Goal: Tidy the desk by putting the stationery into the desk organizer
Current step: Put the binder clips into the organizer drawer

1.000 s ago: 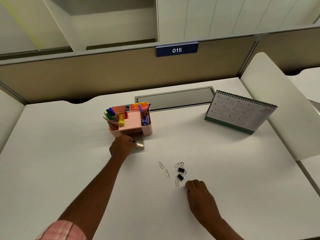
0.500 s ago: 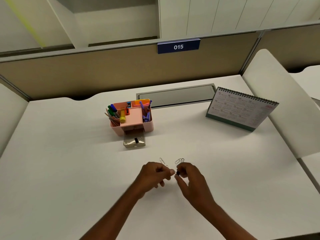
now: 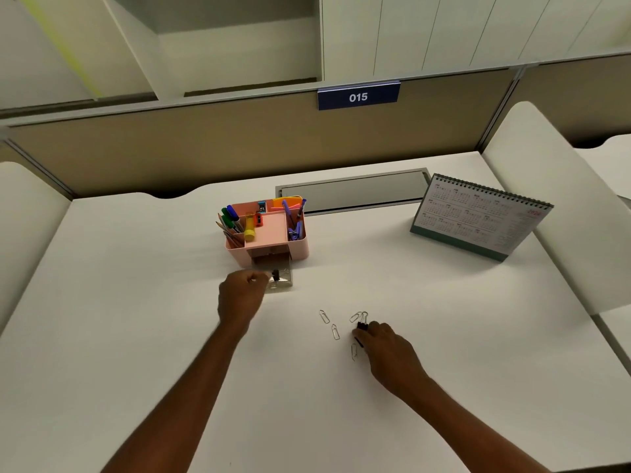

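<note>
- My left grip is at the far middle of the counter. Its fingers are curled and the tips sit at the left edge of the clear drawer. I cannot tell whether they pinch anything.
- A small binder clip shows in that drawer, just beside those fingertips.
- My right grip is nearer to me and to the right. Its thumb and forefinger pinch a black binder clip, which sits low at the counter surface.
- Loose paper clips lie on the counter around that clip: two to its left, a pair touching it on the far side, and one just near of the thumb.
- The drawer stands pulled out from the near side of the pink desk organizer.
- The organizer's upper compartments hold markers and pencils on the left, a yellow marker in the middle, orange sticky notes at the far side and purple pens on the right.
- A desk calendar stands far right, well apart from the organizer.
- A grey hatch lies just beyond the organizer, and a blue sign reading 015 is on the partition.
</note>
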